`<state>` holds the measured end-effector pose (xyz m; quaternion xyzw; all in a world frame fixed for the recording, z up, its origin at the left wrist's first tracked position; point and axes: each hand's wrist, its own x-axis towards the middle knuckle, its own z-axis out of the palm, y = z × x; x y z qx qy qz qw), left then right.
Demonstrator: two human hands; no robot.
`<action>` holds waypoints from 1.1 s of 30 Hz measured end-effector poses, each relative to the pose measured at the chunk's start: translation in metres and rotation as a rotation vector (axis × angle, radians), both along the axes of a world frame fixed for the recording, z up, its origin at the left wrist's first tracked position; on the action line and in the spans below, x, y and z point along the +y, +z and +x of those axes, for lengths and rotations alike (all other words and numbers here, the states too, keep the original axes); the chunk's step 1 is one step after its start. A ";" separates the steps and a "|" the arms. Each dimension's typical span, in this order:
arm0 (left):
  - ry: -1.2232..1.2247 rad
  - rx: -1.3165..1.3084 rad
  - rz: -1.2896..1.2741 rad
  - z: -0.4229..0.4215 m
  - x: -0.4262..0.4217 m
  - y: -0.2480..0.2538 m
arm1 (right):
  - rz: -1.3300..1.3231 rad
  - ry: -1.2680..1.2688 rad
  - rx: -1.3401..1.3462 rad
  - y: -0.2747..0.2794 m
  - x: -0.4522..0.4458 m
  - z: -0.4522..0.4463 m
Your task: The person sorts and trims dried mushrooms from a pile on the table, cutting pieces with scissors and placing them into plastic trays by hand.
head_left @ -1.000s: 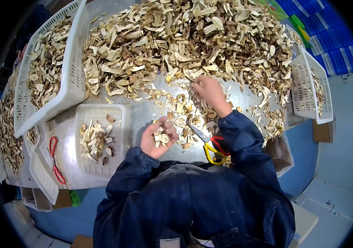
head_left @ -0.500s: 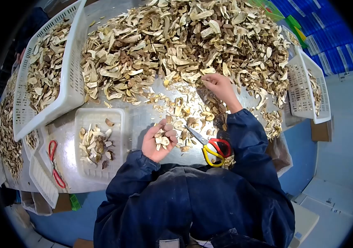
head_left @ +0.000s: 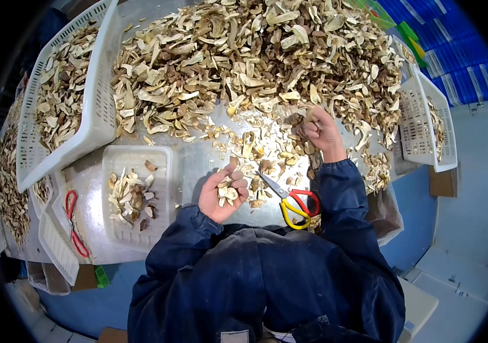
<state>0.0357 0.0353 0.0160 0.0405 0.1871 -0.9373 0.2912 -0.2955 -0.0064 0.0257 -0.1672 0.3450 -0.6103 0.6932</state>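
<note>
My left hand point(head_left: 212, 201) is cupped, palm up, around several pale dried mushroom slices point(head_left: 228, 196). Over the near edge of the big mushroom pile point(head_left: 244, 51), my right hand point(head_left: 328, 134) has its fingers curled in. A small mushroom slice point(head_left: 311, 114) appears pinched at its fingertips, partly hidden by them. Scissors with one red and one yellow handle point(head_left: 294, 209) lie between my hands, blades pointing up and left. Small crumbs and bits point(head_left: 258, 151) are scattered across the metal table point(head_left: 189, 154) in front of me.
At left, a shallow white tray point(head_left: 166, 188) holds some slices, and a tall white basket point(head_left: 98, 114) of slices leans behind it. Red scissors point(head_left: 71, 223) lie farther left. Another white basket point(head_left: 418, 123) stands at right, below stacked blue crates point(head_left: 461, 63).
My right hand has pulled back to the right from the pile's edge, and its fingers have curled in. My left hand has stayed nearly in place with its slices.
</note>
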 end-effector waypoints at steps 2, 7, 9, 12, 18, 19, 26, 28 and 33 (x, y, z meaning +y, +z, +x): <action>-0.008 0.007 0.006 -0.001 0.001 0.000 | 0.114 -0.103 0.016 0.009 0.007 0.003; -0.007 -0.015 0.006 -0.002 0.002 0.002 | 0.015 0.081 0.075 0.011 0.009 0.003; -0.004 -0.028 0.003 -0.002 0.002 0.003 | 0.048 0.170 0.379 0.017 0.003 0.010; -0.004 -0.018 -0.004 -0.003 0.003 0.003 | 0.037 0.183 1.465 0.024 0.000 0.037; -0.021 -0.193 -0.002 -0.010 0.004 0.008 | -0.221 0.166 1.797 0.021 0.007 0.052; -0.010 -0.266 0.036 -0.013 0.003 0.015 | -0.225 0.148 1.785 0.026 0.008 0.056; -0.151 -0.340 -0.086 -0.020 0.007 -0.001 | -0.561 0.373 1.693 0.080 0.065 0.161; -0.141 -0.316 -0.033 -0.018 0.010 -0.008 | -0.640 0.242 1.684 0.084 0.068 0.163; -0.108 -0.099 0.225 -0.014 0.014 -0.007 | -0.259 -0.134 1.891 0.063 0.073 0.099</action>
